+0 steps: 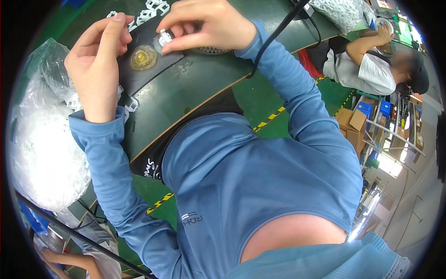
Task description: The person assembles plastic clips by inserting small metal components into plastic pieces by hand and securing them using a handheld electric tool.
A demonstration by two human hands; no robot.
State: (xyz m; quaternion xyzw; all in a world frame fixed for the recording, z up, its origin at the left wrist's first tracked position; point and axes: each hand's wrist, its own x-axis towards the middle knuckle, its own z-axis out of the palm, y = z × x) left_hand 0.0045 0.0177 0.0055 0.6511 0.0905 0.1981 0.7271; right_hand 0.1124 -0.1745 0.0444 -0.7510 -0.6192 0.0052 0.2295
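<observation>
My right hand (209, 25) is closed in a pinch, with a small white plastic part (164, 38) between thumb and fingers. My left hand (95, 60) is raised beside it, thumb and index finger pressed together; what they hold, if anything, I cannot make out. Below and between the hands, a small round translucent dish (143, 58) with something yellow in it rests on a dark mat (139, 80). Beyond the fingertips lie several white plastic frames (155, 6). Another white frame (133, 104) sits near my left wrist. A round dark container (213, 50) is partly hidden under my right hand.
A large clear bag of white parts (51, 158) stands at the left of the green table (195, 76); another bag (341, 13) lies far right. A black cable (276, 32) crosses near my right wrist. Co-workers sit at right (371, 69) and lower left (95, 246).
</observation>
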